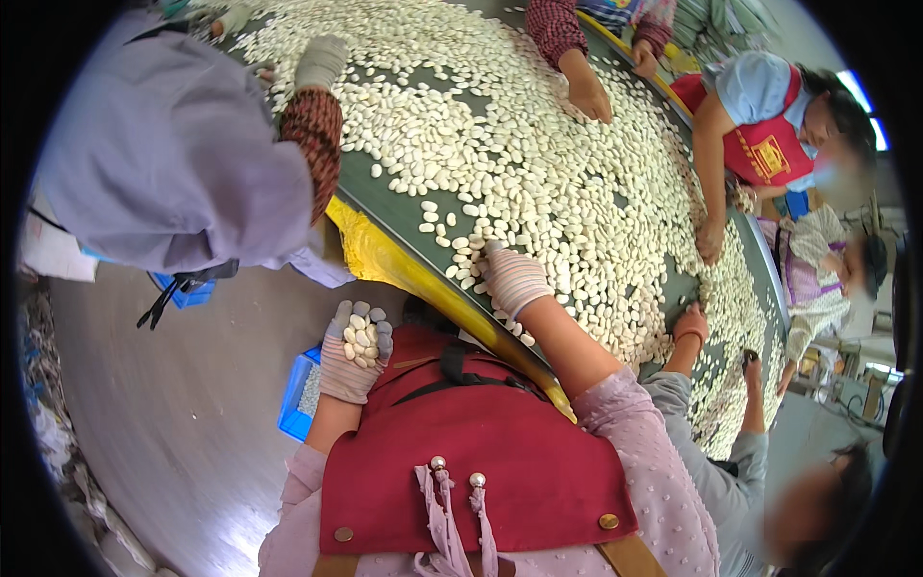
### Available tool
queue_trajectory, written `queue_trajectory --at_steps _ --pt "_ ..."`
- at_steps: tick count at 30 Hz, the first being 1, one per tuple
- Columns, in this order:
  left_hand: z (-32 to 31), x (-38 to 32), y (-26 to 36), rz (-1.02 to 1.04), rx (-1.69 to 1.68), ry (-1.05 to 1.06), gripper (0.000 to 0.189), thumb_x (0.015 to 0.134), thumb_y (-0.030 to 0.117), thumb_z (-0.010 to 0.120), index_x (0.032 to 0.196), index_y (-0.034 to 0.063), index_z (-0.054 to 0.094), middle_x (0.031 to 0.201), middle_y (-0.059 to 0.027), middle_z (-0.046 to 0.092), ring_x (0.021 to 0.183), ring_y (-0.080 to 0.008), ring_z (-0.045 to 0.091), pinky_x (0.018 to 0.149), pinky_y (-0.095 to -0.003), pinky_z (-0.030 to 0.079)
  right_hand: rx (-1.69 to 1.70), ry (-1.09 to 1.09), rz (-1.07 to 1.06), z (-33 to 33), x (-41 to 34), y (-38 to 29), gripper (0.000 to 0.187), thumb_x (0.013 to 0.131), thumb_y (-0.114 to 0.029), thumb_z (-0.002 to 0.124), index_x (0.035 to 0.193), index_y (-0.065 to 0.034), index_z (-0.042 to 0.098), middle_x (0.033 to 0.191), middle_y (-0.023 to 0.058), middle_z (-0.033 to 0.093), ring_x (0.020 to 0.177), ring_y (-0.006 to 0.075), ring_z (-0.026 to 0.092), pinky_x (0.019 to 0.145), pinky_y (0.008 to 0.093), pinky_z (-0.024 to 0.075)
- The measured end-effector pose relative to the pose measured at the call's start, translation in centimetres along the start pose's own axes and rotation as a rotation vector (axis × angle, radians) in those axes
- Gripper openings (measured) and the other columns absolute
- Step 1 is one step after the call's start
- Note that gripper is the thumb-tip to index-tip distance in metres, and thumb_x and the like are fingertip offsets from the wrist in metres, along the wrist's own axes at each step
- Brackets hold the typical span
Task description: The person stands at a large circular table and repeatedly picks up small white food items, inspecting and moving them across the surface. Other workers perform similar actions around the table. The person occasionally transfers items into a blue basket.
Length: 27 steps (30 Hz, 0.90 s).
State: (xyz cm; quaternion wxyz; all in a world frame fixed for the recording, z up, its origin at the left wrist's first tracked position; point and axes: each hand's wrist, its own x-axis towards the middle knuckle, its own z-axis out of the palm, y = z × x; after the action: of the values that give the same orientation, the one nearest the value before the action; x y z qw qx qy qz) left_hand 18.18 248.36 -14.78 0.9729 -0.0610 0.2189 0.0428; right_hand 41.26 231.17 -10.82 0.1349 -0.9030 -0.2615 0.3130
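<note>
My left hand (355,353), in a striped knit glove with grey fingertips, is turned palm up and cups a small heap of white beans (360,336). It is held away from the belt, above a blue plastic bin. My right hand (513,280), in a similar striped glove, reaches over the belt's near edge with its fingertips down among white beans (570,209) on the dark green conveyor belt (400,216). Whether its fingers pinch a bean is hidden.
A yellow edge cover (411,281) lines the belt in front of me. The blue bin (294,404) holds small pale pieces. A co-worker's gloved hand (321,63) is at the left; several co-workers' bare and gloved hands reach over the beans opposite and at the right. Another blue bin (196,292) stands left.
</note>
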Motion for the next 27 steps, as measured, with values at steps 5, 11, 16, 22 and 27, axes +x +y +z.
queue_trajectory --at_steps 5,11,16,22,27 --pt "3.1 2.2 1.7 -0.127 0.056 -0.040 0.029 0.098 0.035 0.053 0.094 0.0084 0.063 0.096 -0.0128 0.067 0.086 -0.0301 0.068 0.070 -0.0417 0.060 0.103 -0.109 0.131 -2.0 -1.2 -1.6 0.013 0.095 -0.015 0.049 0.101 -0.0039 0.053 0.071 0.0096 0.065 0.055 0.0227 0.065 0.048 0.0359 0.0518" --pt "5.4 5.5 4.5 -0.285 0.061 -0.034 0.031 0.098 0.034 0.053 0.095 0.0064 0.066 0.097 -0.0153 0.069 0.087 -0.0321 0.068 0.074 -0.0439 0.060 0.190 0.099 0.201 -1.0 -0.7 1.6 0.028 0.094 -0.030 0.057 0.100 -0.0025 0.059 0.081 0.0167 0.067 0.061 0.0265 0.066 0.056 0.0379 0.0539" --pt "5.7 7.2 7.2 -0.387 0.075 0.029 0.028 0.096 0.033 0.056 0.097 0.0072 0.068 0.097 -0.0143 0.069 0.085 -0.0303 0.067 0.073 -0.0426 0.060 -0.036 0.301 0.350 -3.4 3.0 0.5 0.029 0.092 -0.030 0.057 0.104 -0.0037 0.059 0.089 0.0220 0.067 0.086 0.0388 0.065 0.077 0.0437 0.0512" --pt "7.3 8.8 9.8 -0.483 0.065 0.021 0.031 0.095 0.035 0.057 0.097 0.0060 0.067 0.097 -0.0149 0.068 0.087 -0.0321 0.068 0.075 -0.0425 0.060 -0.231 0.047 0.497 -4.2 5.2 -1.5 0.033 0.083 -0.011 0.059 0.114 0.0013 0.056 0.098 0.0229 0.068 0.095 0.0344 0.067 0.080 0.0434 0.0528" --pt "7.7 9.5 11.8 -0.534 0.049 0.058 0.032 0.095 0.035 0.057 0.096 0.0051 0.068 0.098 -0.0161 0.068 0.087 -0.0329 0.068 0.074 -0.0429 0.060 0.128 0.188 0.466 -3.0 4.1 1.2 0.028 0.088 -0.021 0.057 0.107 -0.0007 0.060 0.094 0.0191 0.069 0.083 0.0303 0.068 0.074 0.0406 0.0524"
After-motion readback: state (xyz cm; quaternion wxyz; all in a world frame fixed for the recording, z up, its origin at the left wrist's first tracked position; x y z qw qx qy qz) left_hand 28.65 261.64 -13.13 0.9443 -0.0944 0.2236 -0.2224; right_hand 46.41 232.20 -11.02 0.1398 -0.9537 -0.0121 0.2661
